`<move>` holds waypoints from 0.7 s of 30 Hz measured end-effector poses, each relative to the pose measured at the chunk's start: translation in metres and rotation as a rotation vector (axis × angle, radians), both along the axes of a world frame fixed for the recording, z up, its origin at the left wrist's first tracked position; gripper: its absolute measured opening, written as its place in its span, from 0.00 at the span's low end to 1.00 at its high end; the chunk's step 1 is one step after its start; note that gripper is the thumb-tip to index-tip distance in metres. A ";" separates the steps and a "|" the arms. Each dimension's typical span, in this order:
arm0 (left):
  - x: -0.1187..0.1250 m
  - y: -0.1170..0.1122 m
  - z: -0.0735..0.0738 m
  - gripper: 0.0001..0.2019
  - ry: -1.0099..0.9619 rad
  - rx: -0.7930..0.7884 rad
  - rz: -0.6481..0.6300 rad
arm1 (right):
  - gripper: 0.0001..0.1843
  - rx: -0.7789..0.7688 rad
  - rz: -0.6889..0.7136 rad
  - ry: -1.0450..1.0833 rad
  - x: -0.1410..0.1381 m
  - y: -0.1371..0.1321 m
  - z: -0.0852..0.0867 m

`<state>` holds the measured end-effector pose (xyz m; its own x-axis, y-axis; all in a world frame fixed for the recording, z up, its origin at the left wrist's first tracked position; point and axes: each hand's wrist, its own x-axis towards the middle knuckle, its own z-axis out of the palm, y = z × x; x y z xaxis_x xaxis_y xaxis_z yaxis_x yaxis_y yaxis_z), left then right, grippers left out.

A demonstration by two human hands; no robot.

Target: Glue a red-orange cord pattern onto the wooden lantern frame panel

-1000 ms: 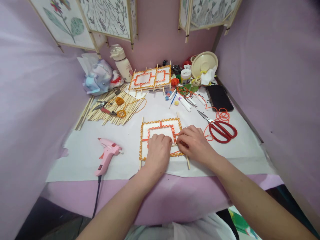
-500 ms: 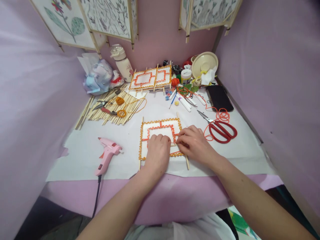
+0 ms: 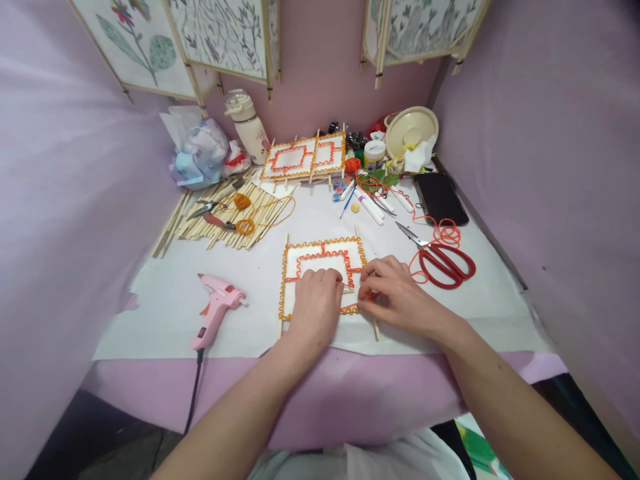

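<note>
A rectangular panel [image 3: 290, 293] of thin sticks with a white backing lies in front of me. Wavy mustard yarn [image 3: 320, 243] edges it, and red-orange yarn [image 3: 323, 254] makes an inner rectangle. My left hand [image 3: 317, 303] rests on the panel, closed, its fingertips pinched at the inner yarn's lower right corner beside a short stick [image 3: 349, 291]. At the right edge, my right hand [image 3: 395, 293] is closed with bent fingers around a red-orange strand, partly hidden. Loose yarn [image 3: 447, 233] of that colour trails beyond this hand, near red-handled scissors [image 3: 447, 265].
A pink glue gun [image 3: 217, 310] lies to the left, its cord over the table edge. Behind are a stick pile [image 3: 265, 217], pliers [image 3: 215, 217], a bottle [image 3: 247, 127], another decorated panel [image 3: 290, 160], markers [image 3: 367, 207] and a black phone [image 3: 441, 200]. Painted lanterns [image 3: 220, 40] hang above.
My right hand has shifted slightly right and down, away from the left fingertips. My left hand stays in place on the panel. The whole view has shifted slightly.
</note>
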<state>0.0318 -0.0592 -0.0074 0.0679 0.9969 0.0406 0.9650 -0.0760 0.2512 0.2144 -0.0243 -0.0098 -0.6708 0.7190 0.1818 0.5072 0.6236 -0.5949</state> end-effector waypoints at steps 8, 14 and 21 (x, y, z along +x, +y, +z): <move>-0.001 0.000 0.004 0.09 -0.058 -0.016 0.003 | 0.08 -0.103 0.015 0.155 0.006 0.006 0.002; -0.002 0.002 0.008 0.08 -0.122 -0.041 0.024 | 0.04 -0.095 -0.005 0.087 0.010 0.004 0.003; -0.006 0.005 0.008 0.11 -0.205 -0.098 0.028 | 0.07 -0.073 0.046 0.010 0.005 0.004 -0.005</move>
<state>0.0256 -0.0538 0.0010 0.0409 0.9981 -0.0466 0.8945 -0.0158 0.4469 0.2193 -0.0201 -0.0144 -0.7021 0.6989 0.1365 0.4728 0.6009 -0.6445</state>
